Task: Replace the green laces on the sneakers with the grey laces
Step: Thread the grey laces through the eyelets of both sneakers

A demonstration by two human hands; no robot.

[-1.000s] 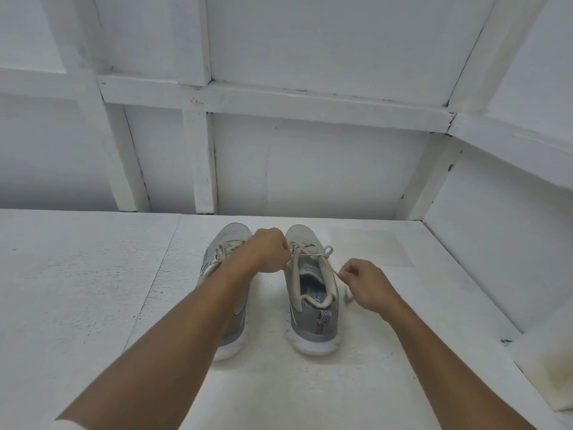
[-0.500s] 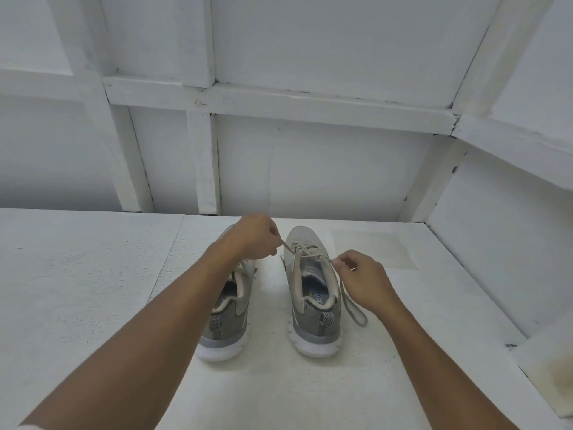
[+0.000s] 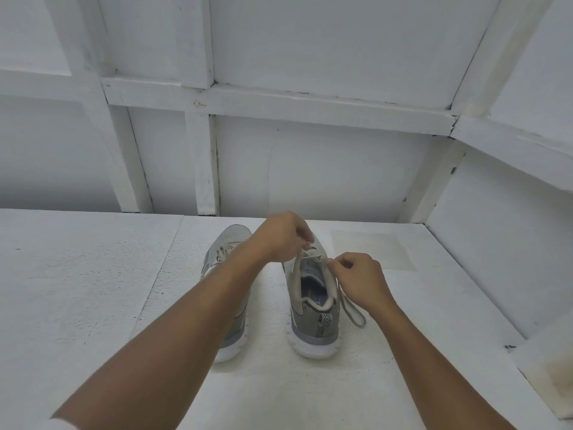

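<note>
Two grey sneakers with white soles stand side by side on the white table, heels toward me. The left sneaker (image 3: 231, 243) is partly covered by my left forearm. The right sneaker (image 3: 313, 318) shows its open collar. My left hand (image 3: 280, 238) hovers over the right sneaker's upper eyelets and pinches a pale lace (image 3: 352, 315) end. My right hand (image 3: 356, 279) pinches the same lace at the shoe's right side; a loop of it trails down onto the table beside the heel.
The white table (image 3: 93, 290) meets a white panelled wall (image 3: 310, 166) behind the shoes and a side wall (image 3: 496, 243) on the right. A stained white block (image 3: 552, 377) sits at the lower right corner.
My left hand has shifted from the gap between the shoes to above the right sneaker's eyelets. The lace loop now hangs lower beside the heel. The view has moved slightly.
</note>
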